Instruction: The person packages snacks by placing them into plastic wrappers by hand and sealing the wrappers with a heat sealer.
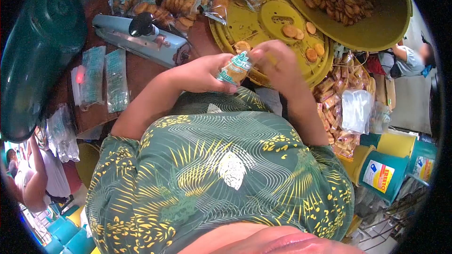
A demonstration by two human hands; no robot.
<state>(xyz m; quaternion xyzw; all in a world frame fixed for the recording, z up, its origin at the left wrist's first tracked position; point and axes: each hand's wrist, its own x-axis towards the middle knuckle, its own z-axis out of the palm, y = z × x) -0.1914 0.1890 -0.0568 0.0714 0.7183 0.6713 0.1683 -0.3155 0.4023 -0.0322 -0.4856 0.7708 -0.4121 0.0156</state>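
My left hand (pixel 205 73) is closed round a small clear plastic bag with teal print (pixel 235 69), and something light brown shows inside. My right hand (pixel 278 63) is beside the bag's upper end; its fingers are curved and smeared by motion, so a hold cannot be made out. Just above the bag shows a round biscuit (pixel 242 46); whether it lies in the bag's mouth or on the lid behind I cannot tell. Both hands are in front of a yellow lid (pixel 249 24), which bears several loose biscuits (pixel 311 55) on its right part.
Filled biscuit bags (pixel 181 4) are piled behind a blue heat sealer (pixel 141 40). Flat printed bags (pixel 117 80) lie at left, near a dark green container (pixel 42 51). At right are a yellow basin of biscuits (pixel 395 28), wrapped packs (pixel 332 99) and teal buckets (pixel 386 174). Other people are at both sides.
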